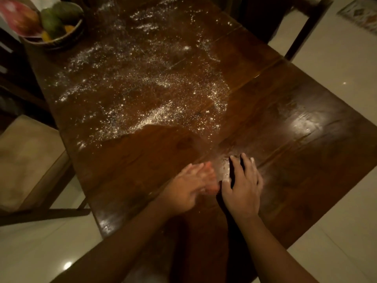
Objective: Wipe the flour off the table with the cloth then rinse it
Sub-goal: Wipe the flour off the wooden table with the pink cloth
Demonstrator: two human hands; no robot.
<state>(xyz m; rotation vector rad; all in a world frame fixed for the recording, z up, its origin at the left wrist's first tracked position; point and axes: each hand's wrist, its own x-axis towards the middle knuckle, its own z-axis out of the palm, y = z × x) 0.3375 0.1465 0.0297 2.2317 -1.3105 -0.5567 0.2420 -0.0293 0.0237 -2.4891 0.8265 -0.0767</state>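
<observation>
White flour (142,88) is scattered over the middle and far part of the dark wooden table (295,160), and a swept bare patch (163,144) lies in front of it. My right hand (242,184) rests palm down near the front of the table, fingers spread and dusted with flour. A dark shape (234,166) shows between its fingers; I cannot tell whether it is the cloth. My left hand (189,186) is blurred, fingers extended, just left of the right hand. A small heap of flour (223,170) lies between them.
A basket (59,40) of green and yellow fruit stands at the table's far left corner. A cushioned chair (26,160) stands at the left side, and another chair (302,27) at the far right. Pale floor tiles (336,64) surround the table.
</observation>
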